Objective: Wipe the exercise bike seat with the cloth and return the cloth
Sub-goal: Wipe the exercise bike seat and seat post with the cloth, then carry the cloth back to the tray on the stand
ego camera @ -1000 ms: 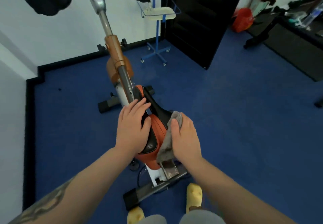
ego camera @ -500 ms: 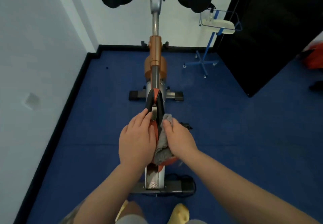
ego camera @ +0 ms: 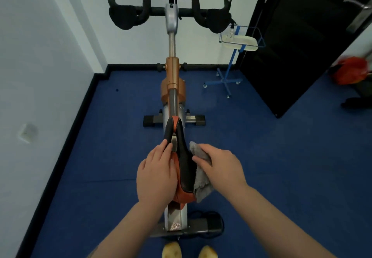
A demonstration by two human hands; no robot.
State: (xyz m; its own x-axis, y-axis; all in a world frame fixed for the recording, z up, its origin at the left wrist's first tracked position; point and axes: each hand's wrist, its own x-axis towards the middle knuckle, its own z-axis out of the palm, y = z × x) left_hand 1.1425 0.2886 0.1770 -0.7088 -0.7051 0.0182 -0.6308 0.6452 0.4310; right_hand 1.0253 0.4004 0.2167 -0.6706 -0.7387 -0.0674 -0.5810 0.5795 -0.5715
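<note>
Both hands [ego camera: 158, 174] on seat [ego camera: 186, 169]; cloth [ego camera: 201, 174]

1. The seat [ego camera: 184, 169] was black with orange trim at its nose and rear.
2. The cloth [ego camera: 202, 179] was grey.
3. The floor [ego camera: 261, 157] was deep blue, edged by a black skirting [ego camera: 66, 149].
4. The handlebars [ego camera: 128, 15] were black, on a silver post [ego camera: 171, 40] with a copper-orange collar [ego camera: 172, 72].
5. The door [ego camera: 291, 46] was black.
6. The shoes [ego camera: 172, 249] were yellow.

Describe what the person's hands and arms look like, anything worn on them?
Both forearms are bare, with no sleeves in view. The left hand and right hand wear no gloves, and no rings, watch or bracelet show. A dark marking, possibly a tattoo, shows faintly on the left forearm at the bottom edge.
</note>
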